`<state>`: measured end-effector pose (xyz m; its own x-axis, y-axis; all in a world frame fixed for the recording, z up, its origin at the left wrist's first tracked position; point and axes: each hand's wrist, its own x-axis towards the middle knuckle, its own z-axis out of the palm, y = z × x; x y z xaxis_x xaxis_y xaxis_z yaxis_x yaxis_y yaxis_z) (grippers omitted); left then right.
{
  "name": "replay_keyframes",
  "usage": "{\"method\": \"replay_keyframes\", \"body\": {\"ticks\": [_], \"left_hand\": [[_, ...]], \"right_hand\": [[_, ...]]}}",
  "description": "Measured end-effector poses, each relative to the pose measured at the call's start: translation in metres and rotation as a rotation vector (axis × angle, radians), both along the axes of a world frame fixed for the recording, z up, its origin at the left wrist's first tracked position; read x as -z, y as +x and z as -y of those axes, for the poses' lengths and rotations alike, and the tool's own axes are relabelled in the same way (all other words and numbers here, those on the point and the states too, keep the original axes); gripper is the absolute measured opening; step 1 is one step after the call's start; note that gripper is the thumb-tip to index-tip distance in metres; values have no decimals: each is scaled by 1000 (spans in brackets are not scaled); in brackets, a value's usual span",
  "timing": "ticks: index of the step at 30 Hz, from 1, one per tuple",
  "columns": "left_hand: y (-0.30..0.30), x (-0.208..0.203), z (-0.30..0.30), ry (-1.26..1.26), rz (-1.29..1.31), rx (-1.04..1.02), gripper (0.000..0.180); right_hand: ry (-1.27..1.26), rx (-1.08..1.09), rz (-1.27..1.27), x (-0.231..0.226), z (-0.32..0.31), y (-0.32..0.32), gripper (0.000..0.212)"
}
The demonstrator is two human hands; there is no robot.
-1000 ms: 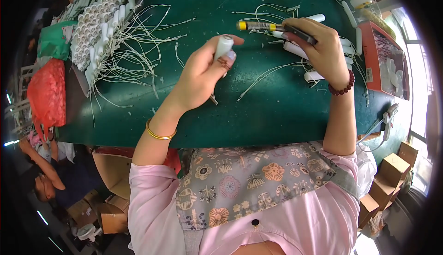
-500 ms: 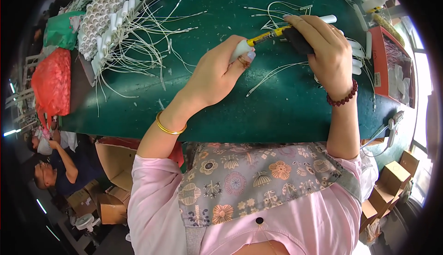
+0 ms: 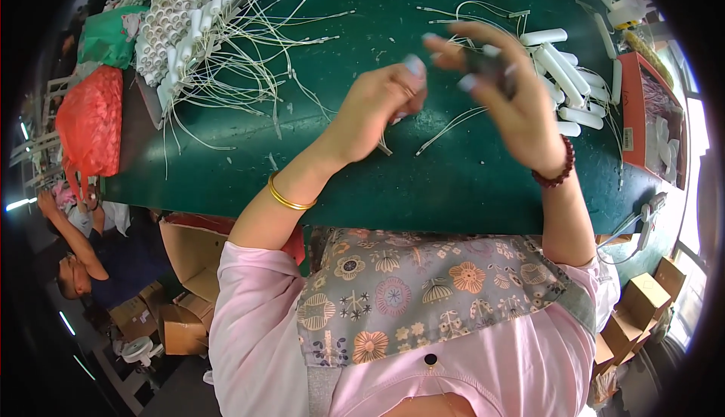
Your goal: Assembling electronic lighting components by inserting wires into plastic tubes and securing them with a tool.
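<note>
My left hand (image 3: 381,107) is closed above the middle of the green table (image 3: 340,198). Its fingers hide what they hold; a short pale end (image 3: 386,147) shows below it. To its right, my right hand (image 3: 521,96) is smeared by motion, its fingers bent and partly apart around a blurred black block (image 3: 491,67). Just beyond that hand lies a pile of white tubes (image 3: 561,73) with thin white wires. One pair of wires (image 3: 451,128) lies on the table between my hands.
At the far left, a metal tray (image 3: 151,104) holds many stacked white tubes (image 3: 170,28), their wires (image 3: 249,77) trailing onto the table. Red (image 3: 91,123) and green (image 3: 109,40) bags hang beside it. A red box (image 3: 634,115) stands at right. Another person (image 3: 98,266) is at lower left.
The yellow pen-like tool and the white tube between my hands no longer show. My right hand has moved slightly nearer me, uncovering the tube pile. My left hand has shifted right and closed further.
</note>
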<state>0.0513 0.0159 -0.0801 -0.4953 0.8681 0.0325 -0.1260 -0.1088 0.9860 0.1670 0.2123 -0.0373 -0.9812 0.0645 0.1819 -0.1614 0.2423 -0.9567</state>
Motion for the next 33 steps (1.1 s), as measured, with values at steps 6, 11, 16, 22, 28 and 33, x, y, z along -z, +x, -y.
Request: {"method": "replay_keyframes", "body": {"ticks": [6, 11, 16, 22, 28, 33], "left_hand": [[-9, -16, 0, 12, 292, -67, 67], [-15, -15, 11, 5, 280, -19, 60], [4, -13, 9, -50, 213, 3, 58], [41, -10, 2, -208, 51, 197, 51], [36, -7, 3, -162, 108, 152, 45], [38, -10, 2, -208, 52, 168, 47]], "right_hand": [[260, 212, 60, 8, -26, -2, 21], [272, 175, 78, 0, -13, -2, 23], [337, 224, 117, 11, -14, 1, 27], [395, 200, 101, 13, -8, 2, 23], [464, 247, -15, 14, -2, -2, 15], [433, 245, -3, 11, 1, -1, 15]]}}
